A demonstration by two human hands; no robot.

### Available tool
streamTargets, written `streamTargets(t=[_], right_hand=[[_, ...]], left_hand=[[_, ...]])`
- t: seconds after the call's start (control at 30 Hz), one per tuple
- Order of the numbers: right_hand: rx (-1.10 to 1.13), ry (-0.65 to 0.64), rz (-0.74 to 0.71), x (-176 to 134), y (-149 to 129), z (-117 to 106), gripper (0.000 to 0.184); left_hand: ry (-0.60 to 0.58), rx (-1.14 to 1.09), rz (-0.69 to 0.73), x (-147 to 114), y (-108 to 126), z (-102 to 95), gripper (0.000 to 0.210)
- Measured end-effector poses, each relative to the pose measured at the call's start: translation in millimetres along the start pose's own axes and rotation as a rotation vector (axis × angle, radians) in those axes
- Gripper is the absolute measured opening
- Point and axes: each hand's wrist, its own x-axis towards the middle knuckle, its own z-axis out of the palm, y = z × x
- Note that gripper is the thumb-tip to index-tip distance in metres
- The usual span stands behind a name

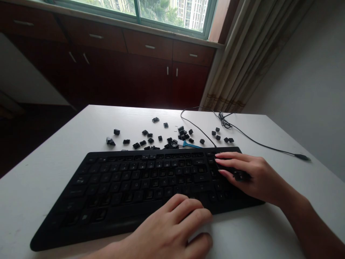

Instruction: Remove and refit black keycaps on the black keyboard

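A black keyboard [121, 210] lies slantwise on the white table, with dark gaps where several keycaps are off. My left hand [175, 226] is at its front edge, below the letter keys. Its fingers are curled, and their tips and anything in them are hidden. Over the number pad at the right end is my right hand [250, 172], fingers stretched out and thumb apart, fingertips touching or just above the keys near the pad's left side. Beyond the keyboard several loose black keycaps [136, 145] are scattered. Among them lies a small blue brush [190, 144] with white bristles.
A black cable [262, 144] runs from the keyboard's back, is bundled near the far edge, and ends in a plug [302, 157] at the right. Behind the white table [285, 144] stand dark red cabinets [145, 79] beneath a window, with a curtain [242, 54] at the right.
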Motion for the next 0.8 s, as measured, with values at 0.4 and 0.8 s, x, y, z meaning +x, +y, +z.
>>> streamTargets(t=[0.4, 0.8], right_hand=[[0.1, 0.014, -0.12, 2.3, -7.4, 0.0, 0.025], [0.057, 0.002, -0.138, 2.3, -6.5, 2.9, 0.02]], left_hand=[[0.006, 0.03, 0.005, -1.3, -0.2, -0.1, 0.009], [-0.006, 0.033, 0.015, 0.6, -1.4, 0.7, 0.009]])
